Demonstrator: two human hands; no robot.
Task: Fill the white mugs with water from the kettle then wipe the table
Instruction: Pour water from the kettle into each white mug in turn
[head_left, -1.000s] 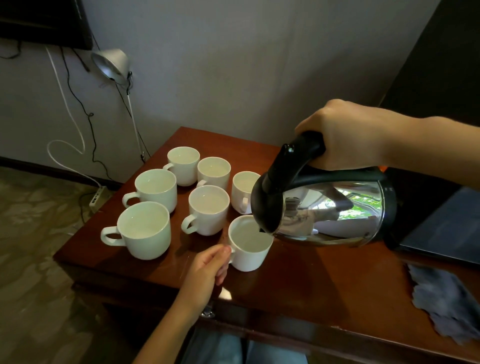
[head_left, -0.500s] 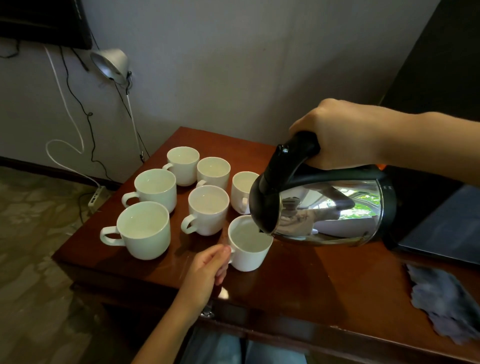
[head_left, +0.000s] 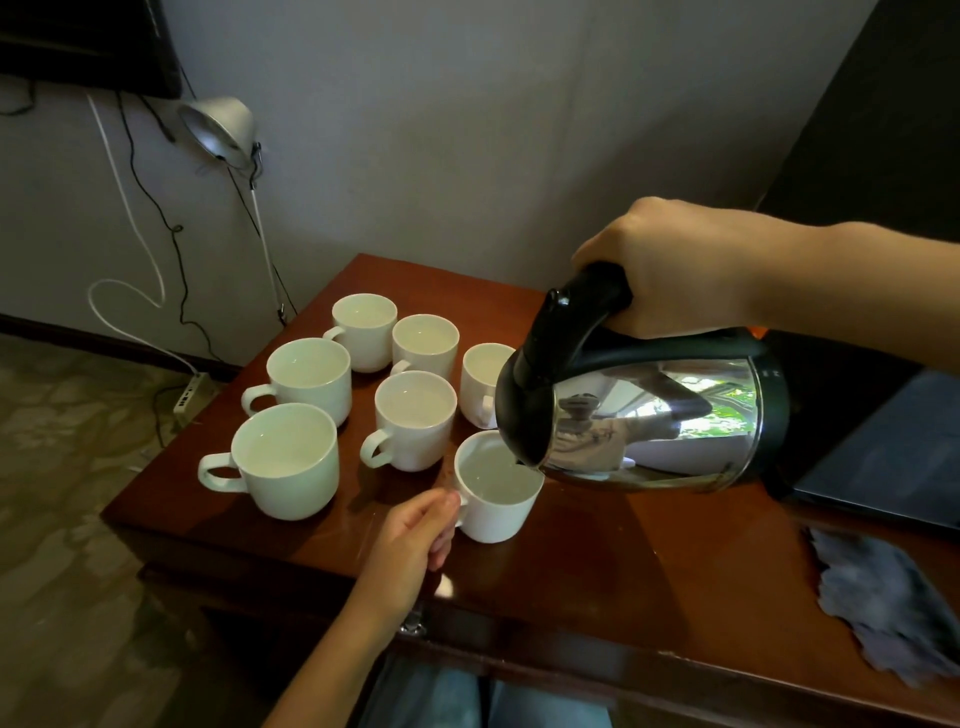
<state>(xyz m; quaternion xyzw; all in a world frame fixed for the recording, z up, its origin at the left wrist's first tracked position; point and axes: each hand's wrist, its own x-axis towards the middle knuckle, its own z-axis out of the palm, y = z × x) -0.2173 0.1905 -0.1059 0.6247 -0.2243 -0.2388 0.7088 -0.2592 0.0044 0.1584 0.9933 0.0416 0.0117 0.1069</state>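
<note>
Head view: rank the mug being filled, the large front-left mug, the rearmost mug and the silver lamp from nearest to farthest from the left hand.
1. Mug being filled: right at the left hand, whose fingers pinch its handle.
2. Large front-left mug: to the hand's left.
3. Rearmost mug: at the back of the cluster.
4. Silver lamp: high up, far left.

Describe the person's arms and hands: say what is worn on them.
The left hand and right hand are bare: no gloves, rings or watch show. The left forearm and right forearm are bare too, with no sleeve in view as far as the picture's edge.
</note>
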